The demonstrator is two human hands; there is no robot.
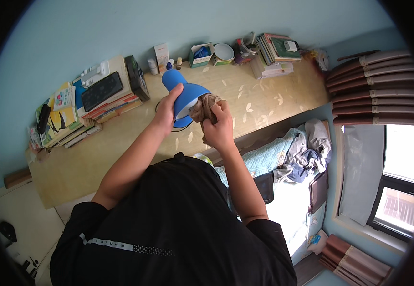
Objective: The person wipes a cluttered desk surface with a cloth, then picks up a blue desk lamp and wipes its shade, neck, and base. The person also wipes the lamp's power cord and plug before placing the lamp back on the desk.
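A blue desk lamp [189, 93] is tilted over the desk, the white inside of its shade partly showing. My left hand [167, 112] grips the shade from its left side, thumb on top. Bunched in my right hand [220, 128] is a brown cloth [205, 107], pressed at the open rim of the shade. The cloth hides part of the lamp's mouth. Below the shade, a blue part of the lamp and a dark cord show against the desktop.
Along the wall, the wooden desk [224, 84] bears stacked books [112, 102] with a smartphone [102, 91] on top, a tissue-like box [201, 55], small bottles [152, 66] and more books [274, 53]. To the right are a bed with crumpled clothes [305, 153], a tablet [264, 187] and a curtained window.
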